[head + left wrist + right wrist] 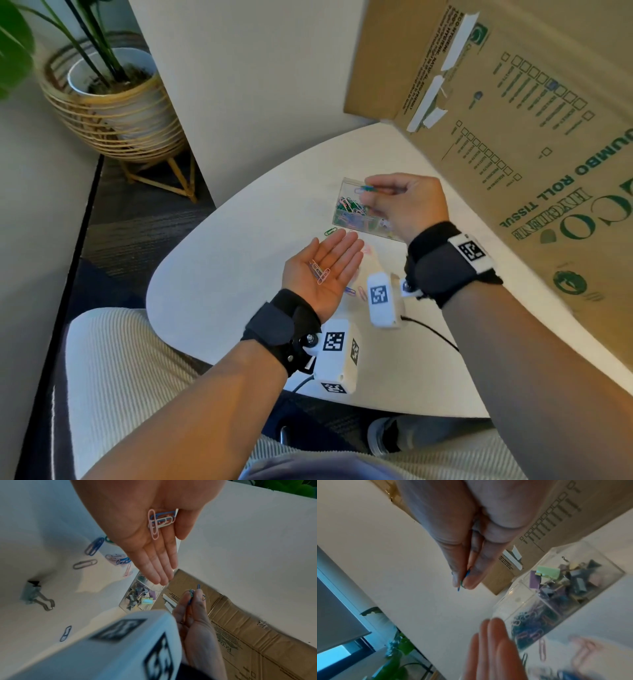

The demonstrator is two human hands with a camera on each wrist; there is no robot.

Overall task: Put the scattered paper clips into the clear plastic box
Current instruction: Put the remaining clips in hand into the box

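While hovering over the clear plastic box (366,214) on the white table (239,274), right hand (407,202) seen pinching blue and green paper clips (365,189) between thumb and fingers (476,573) pressed together. Left hand (325,270) held palm up just beside the box, fingers (154,563) straight and together, cradling a few pink, blue and white paper clips (160,522) in the palm. Box divided into compartments: one filled with coloured paper clips, the next with binder clips. More loose clips (95,546) scattered on the table near the hands, plus one binder clip (36,596). Cardboard carton (513,120) right behind the box; potted plant (109,89) on the floor, well apart.
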